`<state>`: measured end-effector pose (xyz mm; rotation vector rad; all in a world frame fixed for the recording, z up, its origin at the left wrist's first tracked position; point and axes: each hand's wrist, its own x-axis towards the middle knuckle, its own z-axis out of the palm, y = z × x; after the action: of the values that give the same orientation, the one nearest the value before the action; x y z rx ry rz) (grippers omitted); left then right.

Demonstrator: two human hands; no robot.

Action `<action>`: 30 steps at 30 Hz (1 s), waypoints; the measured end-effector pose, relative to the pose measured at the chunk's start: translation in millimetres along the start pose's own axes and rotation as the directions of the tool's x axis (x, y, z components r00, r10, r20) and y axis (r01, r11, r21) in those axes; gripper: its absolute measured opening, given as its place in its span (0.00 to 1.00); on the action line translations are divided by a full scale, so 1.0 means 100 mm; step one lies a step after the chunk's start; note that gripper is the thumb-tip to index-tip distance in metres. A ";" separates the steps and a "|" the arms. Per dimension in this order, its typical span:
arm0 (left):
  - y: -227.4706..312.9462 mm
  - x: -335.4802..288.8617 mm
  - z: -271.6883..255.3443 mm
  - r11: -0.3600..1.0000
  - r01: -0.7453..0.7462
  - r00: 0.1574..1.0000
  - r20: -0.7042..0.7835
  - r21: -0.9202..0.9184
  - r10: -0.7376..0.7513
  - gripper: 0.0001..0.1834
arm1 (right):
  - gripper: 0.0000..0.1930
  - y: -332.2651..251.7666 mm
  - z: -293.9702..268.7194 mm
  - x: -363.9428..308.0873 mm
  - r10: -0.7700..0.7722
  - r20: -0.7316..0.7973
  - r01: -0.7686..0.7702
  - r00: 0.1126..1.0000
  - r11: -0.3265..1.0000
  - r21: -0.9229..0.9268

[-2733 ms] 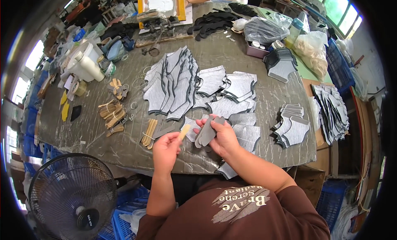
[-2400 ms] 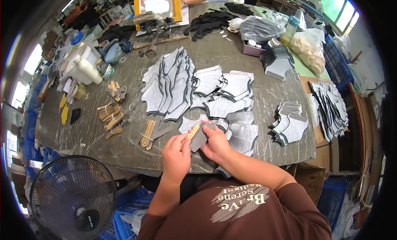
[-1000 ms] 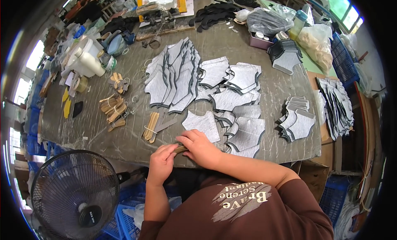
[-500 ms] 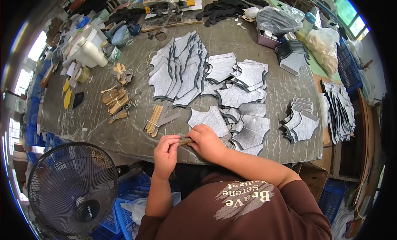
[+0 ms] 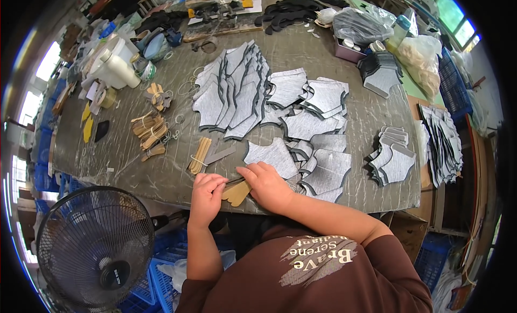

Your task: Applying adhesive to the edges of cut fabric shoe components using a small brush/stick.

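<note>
Near the table's front edge my right hand (image 5: 267, 187) is closed on several tan strips (image 5: 236, 193) with rounded ends, fanned toward me. A thin dark strip (image 5: 235, 180) runs from these fingers to my left hand (image 5: 208, 190), whose thumb and fingers pinch its other end. Just beyond my left hand lies a bundle of tan strips (image 5: 201, 154) in a white band, beside a flat grey strip (image 5: 221, 154). A grey cut piece (image 5: 271, 155) with a dark underside lies just past my right hand.
Overlapping stacks of grey cut pieces (image 5: 231, 95) spread over the middle of the table. More banded tan strips (image 5: 151, 131) lie to the left. Another grey stack (image 5: 396, 159) sits at the right. A black fan (image 5: 97, 248) stands at the lower left, by the table edge.
My left hand has moved slightly left and toward the banded bundle, drawing out a thin dark strip. The tan strips, earlier held close together, now fan out below my right hand.
</note>
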<state>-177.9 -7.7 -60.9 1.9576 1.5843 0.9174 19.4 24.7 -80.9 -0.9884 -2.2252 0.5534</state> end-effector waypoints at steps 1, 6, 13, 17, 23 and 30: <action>0.01 0.00 0.00 1.000 0.000 1.000 0.002 -0.002 0.000 0.08 | 0.21 0.02 0.01 -0.01 -0.008 0.058 0.009 0.998 1.000 -0.016; 0.27 -0.04 -0.05 0.993 -0.119 0.993 -0.006 0.020 0.119 0.18 | 0.17 0.00 -0.02 0.01 0.031 0.105 -0.027 0.994 0.999 -0.042; 0.17 -0.15 0.18 0.967 -0.203 0.966 -0.131 0.154 0.223 0.18 | 0.13 0.04 0.00 0.02 -0.004 0.060 0.005 0.998 1.000 -0.014; 0.30 -0.15 0.20 0.964 -0.198 0.962 -0.157 0.175 0.226 0.17 | 0.11 0.08 0.00 0.02 -0.021 0.065 0.021 0.998 1.000 0.010; 0.11 -0.24 0.29 0.976 -0.155 0.945 -0.264 0.151 0.191 0.14 | 0.13 0.05 -0.05 0.04 -0.022 0.075 0.021 0.997 1.000 0.009; 0.01 -0.24 0.05 0.955 0.005 0.992 -0.117 -0.297 -0.042 0.10 | 0.14 0.06 -0.05 0.04 0.007 0.109 -0.011 0.994 0.999 0.036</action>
<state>-176.6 -30.7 -68.4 1.6991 1.4338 1.2087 23.5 32.2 -79.6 -0.9705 -2.2986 0.6641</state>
